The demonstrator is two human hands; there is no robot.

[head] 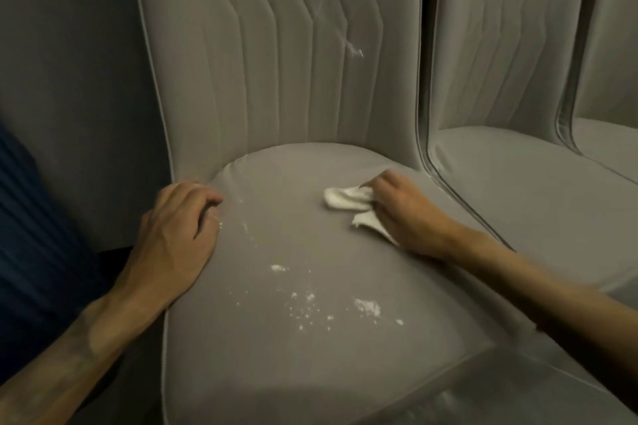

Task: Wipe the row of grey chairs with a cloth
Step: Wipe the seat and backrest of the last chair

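The grey chair (276,373) fills the middle of the frame. On the right part of its seat the right hand (409,214) grips a small white cloth (345,198) and presses it on the fabric. The left hand (176,235) rests on the left edge of the seat, its fingers loosely bent, and holds nothing. White crumbs (367,308) lie scattered on the seat below the centre. A white smear (354,49) marks the backrest. A second chair (518,203) stands just beside it at the right, and dark blue fabric (31,235) shows at the left edge.

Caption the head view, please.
Right hand holds a white cloth on a grey chair seat; left hand rests on its edge.
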